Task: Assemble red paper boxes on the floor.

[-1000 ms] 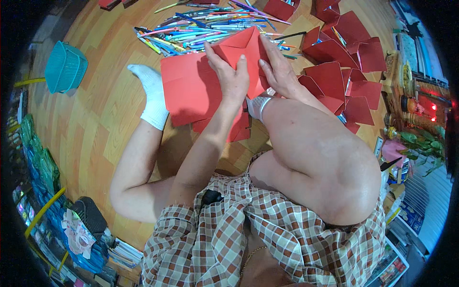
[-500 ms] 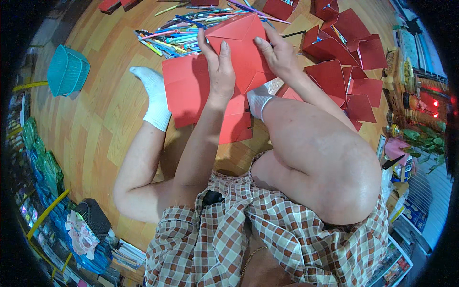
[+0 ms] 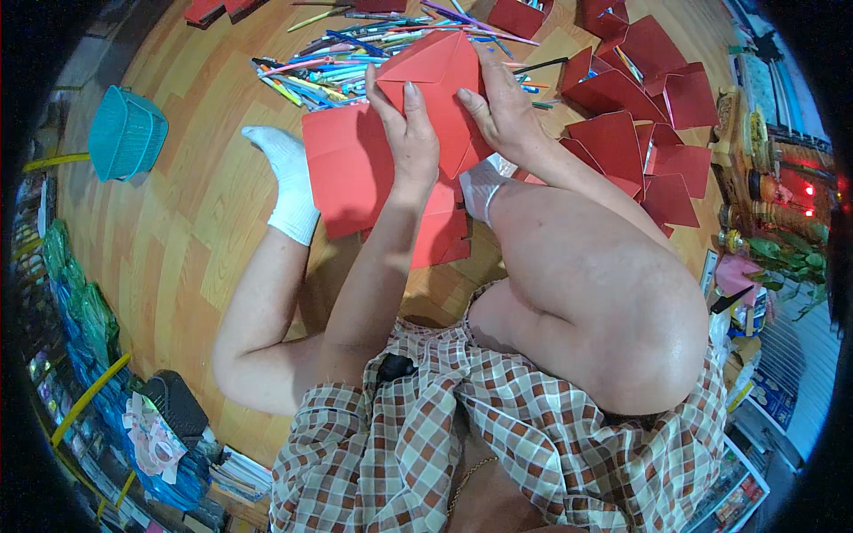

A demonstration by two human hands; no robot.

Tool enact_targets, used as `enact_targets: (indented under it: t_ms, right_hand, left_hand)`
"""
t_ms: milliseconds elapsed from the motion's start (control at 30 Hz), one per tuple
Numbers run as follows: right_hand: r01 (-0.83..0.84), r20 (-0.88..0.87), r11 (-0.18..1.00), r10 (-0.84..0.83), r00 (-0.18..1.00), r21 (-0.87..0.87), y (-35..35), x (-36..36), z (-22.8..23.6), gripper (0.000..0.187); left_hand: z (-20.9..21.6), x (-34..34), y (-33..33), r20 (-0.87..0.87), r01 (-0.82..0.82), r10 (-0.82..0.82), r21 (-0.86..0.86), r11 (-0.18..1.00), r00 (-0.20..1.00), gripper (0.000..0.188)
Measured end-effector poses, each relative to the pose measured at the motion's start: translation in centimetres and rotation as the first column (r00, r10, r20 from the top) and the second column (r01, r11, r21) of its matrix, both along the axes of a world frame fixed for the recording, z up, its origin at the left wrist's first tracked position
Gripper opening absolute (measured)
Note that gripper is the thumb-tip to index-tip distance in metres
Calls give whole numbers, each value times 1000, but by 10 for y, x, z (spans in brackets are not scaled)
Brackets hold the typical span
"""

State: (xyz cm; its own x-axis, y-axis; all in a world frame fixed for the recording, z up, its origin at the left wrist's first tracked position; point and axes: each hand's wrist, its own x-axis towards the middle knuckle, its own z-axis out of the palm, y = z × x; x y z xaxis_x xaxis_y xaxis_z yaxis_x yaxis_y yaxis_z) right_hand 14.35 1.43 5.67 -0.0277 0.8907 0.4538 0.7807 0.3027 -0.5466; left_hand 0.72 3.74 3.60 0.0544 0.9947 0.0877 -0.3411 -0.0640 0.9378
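A red folded paper box [image 3: 435, 107] is held up between my two hands, its creased triangular flap toward the top. My left hand [image 3: 405, 138] grips its left side, thumb on the near face and fingers around the edge. On the right side my right hand [image 3: 505, 107] holds it the same way, fingers behind the edge. Below it, flat red card sheets [image 3: 342, 169] with fold lines lie on the floor by my feet. Behind the box spreads a heap of many-coloured pens [image 3: 329, 67], partly hidden by it.
Several red boxes [image 3: 622, 89] stand at the far right, some with pens inside. A turquoise basket [image 3: 127, 133] sits on the wooden floor [image 3: 195, 213] at the left. Plastic bags [image 3: 84, 311] line the left edge. A leafy plant [image 3: 786, 262] and shelved items are at the right.
The box in my hands has turned and narrowed slightly, its sides pressed in. My right hand has shifted a little to the left with it.
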Motion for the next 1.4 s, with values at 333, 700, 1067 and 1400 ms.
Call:
enact_targets:
  t_ms: [333, 700, 1067, 1400]
  right_hand:
    - [61, -599, 890, -353, 719, -452, 10, 56, 16, 51]
    - [-78, -398, 718, -289, 871, -692, 3, 52, -5, 52]
    - [-252, -697, 726, -410, 588, -640, -7, 49, 30, 61]
    - [-213, -695, 902, -123, 709, -376, -31, 54, 80, 40]
  left_hand:
    - [-8, -28, 17, 487, 200, -64, -232, 952, 871, 57]
    - [-20, -29, 13, 554, 315, -181, -157, 936, 813, 50]
    - [28, -45, 9, -256, 97, -6, 345, 934, 967, 19]
    - [90, -32, -21, -740, 723, 89, 671, 165, 666, 21]
